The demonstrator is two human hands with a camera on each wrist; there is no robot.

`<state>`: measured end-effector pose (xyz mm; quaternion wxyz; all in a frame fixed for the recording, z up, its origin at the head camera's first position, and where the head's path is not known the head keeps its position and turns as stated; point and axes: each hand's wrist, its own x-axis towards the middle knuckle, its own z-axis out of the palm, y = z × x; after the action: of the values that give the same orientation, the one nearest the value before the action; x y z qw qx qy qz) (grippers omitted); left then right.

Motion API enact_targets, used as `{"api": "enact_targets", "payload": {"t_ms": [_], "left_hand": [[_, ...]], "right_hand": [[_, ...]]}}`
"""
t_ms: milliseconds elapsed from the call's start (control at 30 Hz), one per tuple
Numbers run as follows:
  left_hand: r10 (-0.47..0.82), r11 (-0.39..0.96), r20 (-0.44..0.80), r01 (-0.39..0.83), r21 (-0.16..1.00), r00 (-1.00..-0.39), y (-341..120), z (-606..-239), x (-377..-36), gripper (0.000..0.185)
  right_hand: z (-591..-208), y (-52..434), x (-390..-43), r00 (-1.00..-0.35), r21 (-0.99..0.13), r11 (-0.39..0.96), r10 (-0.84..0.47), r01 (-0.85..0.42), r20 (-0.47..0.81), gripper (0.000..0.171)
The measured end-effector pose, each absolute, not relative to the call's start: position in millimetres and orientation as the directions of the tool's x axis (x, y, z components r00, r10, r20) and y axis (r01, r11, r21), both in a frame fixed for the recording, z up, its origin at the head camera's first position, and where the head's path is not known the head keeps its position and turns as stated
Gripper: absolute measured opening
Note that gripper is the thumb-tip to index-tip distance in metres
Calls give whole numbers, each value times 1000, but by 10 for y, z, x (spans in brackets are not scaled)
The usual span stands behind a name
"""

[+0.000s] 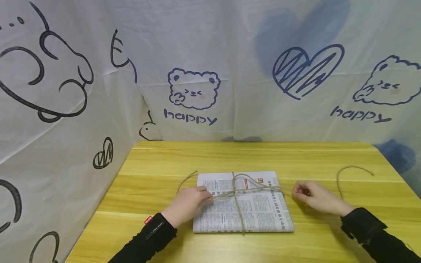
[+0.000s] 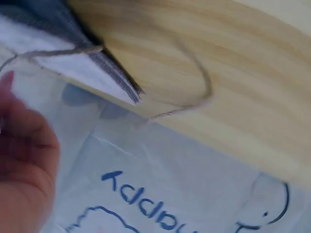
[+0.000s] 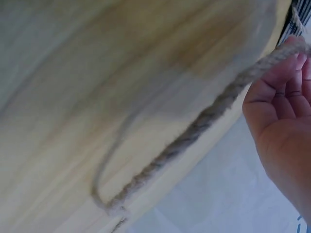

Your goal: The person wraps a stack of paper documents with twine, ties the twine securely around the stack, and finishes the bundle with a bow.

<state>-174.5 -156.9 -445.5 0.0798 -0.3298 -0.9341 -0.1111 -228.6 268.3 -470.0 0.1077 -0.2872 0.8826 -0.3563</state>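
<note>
A flat stack of folded newspaper lies on the table, with brown twine running over it front to back and crossing near the middle. My left hand is over the stack's left side and pinches a strand of the twine. Off the right edge, my right hand pinches another strand between thumb and fingers, stretched from the crossing. A loose loop of twine lies on the paper right of the crossing. In the right wrist view a thick twine length trails from the right hand.
The yellow wood-grain table carries the stack. One loose twine end curves at the right, and another sticks out at the stack's left back corner. White printed cloth hangs behind the table and at its left side.
</note>
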Motion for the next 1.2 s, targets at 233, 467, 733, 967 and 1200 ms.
{"api": "enact_targets", "payload": {"t_ms": [233,467,733,967,1200], "left_hand": [[557,691,114,534,487,-823,-1728,-4280,-1731,26],[507,714,70,464,524,-859,-1944,-4360,-1743,25],[433,758,65,403,513,-899,-2149,-4453,-1771,25],[499,694,56,438,571,-865,-1762,-4429,-1659,27],[653,595,9,521,612,-757,-1381,-4434,-1557,33]], "right_hand": [[-4613,2792,-2257,-822,-701,574,-569,-423,29,7],[-4529,2818,-2232,-892,-654,678,-451,-336,-9,9],[-4569,2818,-2245,-923,-603,739,-383,-299,-12,6],[-4594,2724,-2255,-926,-640,707,-376,-301,21,7],[-4557,2626,-2351,-955,-647,719,-294,-254,49,17]]}}
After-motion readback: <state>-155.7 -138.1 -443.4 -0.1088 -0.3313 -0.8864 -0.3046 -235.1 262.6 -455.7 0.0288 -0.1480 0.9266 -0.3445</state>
